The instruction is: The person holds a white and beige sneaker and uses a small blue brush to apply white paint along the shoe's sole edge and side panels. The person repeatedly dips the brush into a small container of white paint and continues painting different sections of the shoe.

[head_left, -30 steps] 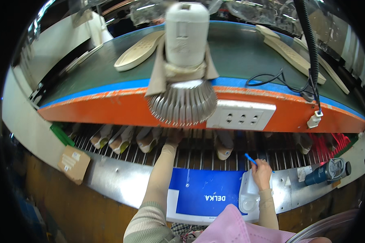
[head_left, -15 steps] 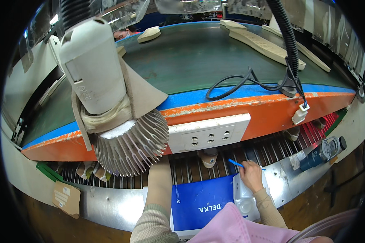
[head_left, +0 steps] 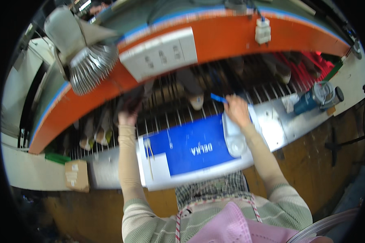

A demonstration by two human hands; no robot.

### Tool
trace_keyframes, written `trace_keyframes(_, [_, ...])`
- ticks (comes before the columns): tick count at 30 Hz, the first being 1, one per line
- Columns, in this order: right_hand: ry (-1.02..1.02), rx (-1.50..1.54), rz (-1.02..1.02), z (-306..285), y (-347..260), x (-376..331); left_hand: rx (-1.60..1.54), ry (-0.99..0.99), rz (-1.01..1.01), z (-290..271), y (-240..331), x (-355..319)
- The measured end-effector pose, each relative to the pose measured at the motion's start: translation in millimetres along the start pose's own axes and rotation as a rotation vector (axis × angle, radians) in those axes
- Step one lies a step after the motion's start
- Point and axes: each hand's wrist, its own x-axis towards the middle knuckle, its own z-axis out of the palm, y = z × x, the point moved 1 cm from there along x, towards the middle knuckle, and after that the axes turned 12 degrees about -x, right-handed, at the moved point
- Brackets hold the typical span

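My right hand (head_left: pixel 237 110) is closed round a thin blue stick-like tool (head_left: pixel 218 97), whose end juts out to the left of the fingers. It is held above the white plastic container (head_left: pixel 234 139) at the right side of the blue printed sheet (head_left: pixel 190 152). My left hand (head_left: pixel 127 118) reaches in under the orange panel, over the roller conveyor (head_left: pixel 170 117). Its fingers are blurred and lost in shadow beside a dark shape, so any grip is unclear. A shoe-shaped piece with a pale tip (head_left: pixel 196 101) lies on the rollers between my hands.
Above the rollers runs the orange panel (head_left: pixel 223 36) with a white socket plate (head_left: pixel 160 54). A ribbed metal lamp (head_left: pixel 92 69) hangs at the upper left. A blue tumbler (head_left: pixel 308 102) is at the right, a cardboard piece (head_left: pixel 77 175) at the left. Thin sticks (head_left: pixel 150 160) lie on the sheet.
The view has tilted downward, showing more of my lap and arms. My left hand, hidden behind the lamp before, now shows under the panel. My right hand still holds the blue tool.
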Motion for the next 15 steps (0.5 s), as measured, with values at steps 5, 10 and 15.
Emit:
trace_keyframes(5, [0.021,0.047,-0.013,-1,1,1,0.055,0.046,-0.031,18,49,-180])
trace_keyframes(10, [0.206,0.341,0.025,-43,-27,-6,0.301,0.273,-0.038,73,57,-323])
trace_keyframes(15, [0.058,0.913,-0.003,-80,-114,-51,0.563,0.276,-0.244,104,30,-371])
